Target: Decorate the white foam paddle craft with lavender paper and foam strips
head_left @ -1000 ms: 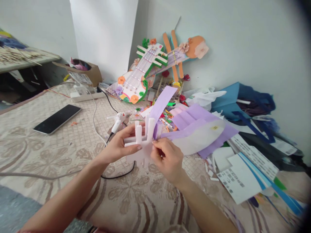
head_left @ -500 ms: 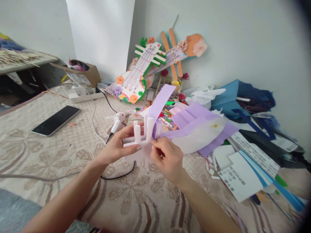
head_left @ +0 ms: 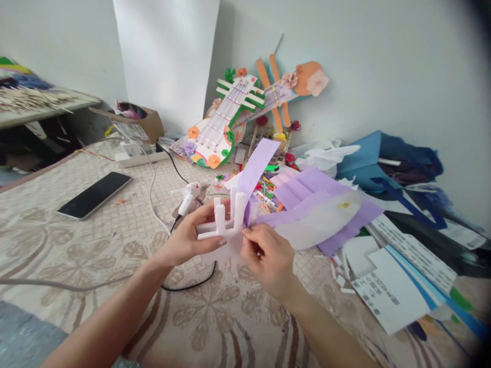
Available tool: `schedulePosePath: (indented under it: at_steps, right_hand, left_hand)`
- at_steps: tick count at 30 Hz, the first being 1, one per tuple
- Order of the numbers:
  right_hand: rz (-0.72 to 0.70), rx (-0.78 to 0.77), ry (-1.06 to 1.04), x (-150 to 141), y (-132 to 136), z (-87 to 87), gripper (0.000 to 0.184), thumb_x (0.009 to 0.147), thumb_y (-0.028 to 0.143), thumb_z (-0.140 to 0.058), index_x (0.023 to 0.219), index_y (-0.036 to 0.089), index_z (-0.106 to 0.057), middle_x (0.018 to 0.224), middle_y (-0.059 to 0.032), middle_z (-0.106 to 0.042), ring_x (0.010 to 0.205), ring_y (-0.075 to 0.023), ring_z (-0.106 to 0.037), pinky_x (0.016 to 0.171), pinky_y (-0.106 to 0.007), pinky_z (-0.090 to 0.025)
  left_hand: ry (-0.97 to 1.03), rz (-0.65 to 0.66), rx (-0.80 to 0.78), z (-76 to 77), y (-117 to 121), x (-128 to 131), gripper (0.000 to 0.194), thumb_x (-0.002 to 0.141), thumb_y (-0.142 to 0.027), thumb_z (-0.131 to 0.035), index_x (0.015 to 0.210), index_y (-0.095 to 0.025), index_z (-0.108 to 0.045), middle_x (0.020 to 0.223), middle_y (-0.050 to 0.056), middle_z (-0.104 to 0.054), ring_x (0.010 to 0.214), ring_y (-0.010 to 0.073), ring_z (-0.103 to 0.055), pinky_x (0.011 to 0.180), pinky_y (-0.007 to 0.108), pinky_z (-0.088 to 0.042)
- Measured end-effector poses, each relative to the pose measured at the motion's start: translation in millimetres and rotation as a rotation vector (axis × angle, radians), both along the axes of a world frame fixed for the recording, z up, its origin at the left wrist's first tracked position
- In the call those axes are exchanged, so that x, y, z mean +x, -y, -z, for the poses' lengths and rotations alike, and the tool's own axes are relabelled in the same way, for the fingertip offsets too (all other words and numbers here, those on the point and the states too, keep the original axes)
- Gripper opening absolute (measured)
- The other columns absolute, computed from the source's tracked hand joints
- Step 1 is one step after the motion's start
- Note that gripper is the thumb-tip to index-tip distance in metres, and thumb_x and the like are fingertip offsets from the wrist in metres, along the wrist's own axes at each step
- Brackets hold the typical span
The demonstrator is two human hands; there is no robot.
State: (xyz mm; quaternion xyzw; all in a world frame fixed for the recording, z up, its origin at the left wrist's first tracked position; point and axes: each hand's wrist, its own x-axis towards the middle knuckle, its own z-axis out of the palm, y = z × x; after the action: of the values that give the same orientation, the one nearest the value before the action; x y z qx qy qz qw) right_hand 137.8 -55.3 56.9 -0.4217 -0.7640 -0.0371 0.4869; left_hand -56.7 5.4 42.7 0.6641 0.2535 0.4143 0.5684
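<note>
A white foam-board piece [head_left: 238, 212] with several upright prongs is held above the table. My left hand [head_left: 197, 232] grips its left side, thumb in front and fingers behind. A purple paper strip [head_left: 258, 166] runs along the piece's right side, its free end rising up and away. At that side my right hand [head_left: 270, 253] pinches with thumb and forefinger where the strip meets the foam board. Just beyond my left hand lies a white glue gun [head_left: 188, 199] with a black cord.
Purple paper sheets [head_left: 307, 191] and scraps lie behind and right of my hands. A black phone [head_left: 95, 194] rests at left, near a power strip [head_left: 140, 156] and a cardboard box [head_left: 143, 122]. Decorated model instruments [head_left: 220, 120] lean on the wall. White printed boards [head_left: 391, 291] lie at right.
The view has shifted slightly, so everything appears a little lower and further right. Both hands keep their hold on the foam-board piece and strip, with hardly any other movement.
</note>
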Motion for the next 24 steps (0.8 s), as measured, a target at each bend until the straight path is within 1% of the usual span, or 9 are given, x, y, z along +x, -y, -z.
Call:
schedulePosePath:
  at_steps: [5, 10, 17, 24]
  right_hand:
    - [-0.005, 0.012, -0.012, -1.1, -1.2, -2.1, 0.016, 0.09, 0.005, -0.051, 0.085, 0.021, -0.055, 0.066, 0.0016, -0.06, 0.058, -0.0112, -0.057, 0.055, -0.022, -0.046]
    - [-0.007, 0.02, -0.034, -2.0, -0.5, -3.3, 0.016, 0.089, 0.005, -0.052, 0.087, 0.02, -0.057, 0.066, 0.0016, -0.061, 0.058, -0.0109, -0.058, 0.054, -0.021, -0.047]
    - [0.017, 0.017, -0.045, -3.0, 1.2, -4.2, 0.015, 0.088, 0.004, -0.055, 0.088, 0.02, -0.057, 0.064, 0.0022, -0.06, 0.054, -0.0095, -0.054, 0.052, -0.021, -0.045]
    - [0.016, 0.007, -0.03, -2.3, 2.8, -3.5, 0.015, 0.088, 0.004, -0.054, 0.089, 0.019, -0.058, 0.065, 0.0017, -0.06, 0.055, -0.0095, -0.055, 0.053, -0.02, -0.045]
  left_hand:
    - [-0.009, 0.017, 0.001, 0.8, -0.8, -0.6, 0.068, 0.077, -0.028, -0.078, 0.14, -0.028, -0.052, 0.137, 0.009, -0.062, 0.12, 0.0293, -0.063, 0.099, 0.04, -0.053]
    - [0.006, 0.027, 0.006, 1.3, -0.5, -0.7, 0.069, 0.077, -0.028, -0.078, 0.141, -0.028, -0.051, 0.143, 0.009, -0.057, 0.126, 0.0305, -0.059, 0.103, 0.04, -0.051]
    - [0.021, 0.039, -0.008, -0.3, 0.5, -0.5, 0.071, 0.078, -0.029, -0.078, 0.142, -0.027, -0.049, 0.146, 0.01, -0.054, 0.131, 0.0318, -0.055, 0.107, 0.042, -0.048]
    - [0.032, 0.044, -0.002, 0.5, 0.2, -0.8, 0.07, 0.079, -0.028, -0.078, 0.143, -0.027, -0.049, 0.148, 0.01, -0.053, 0.132, 0.0324, -0.054, 0.107, 0.042, -0.048]
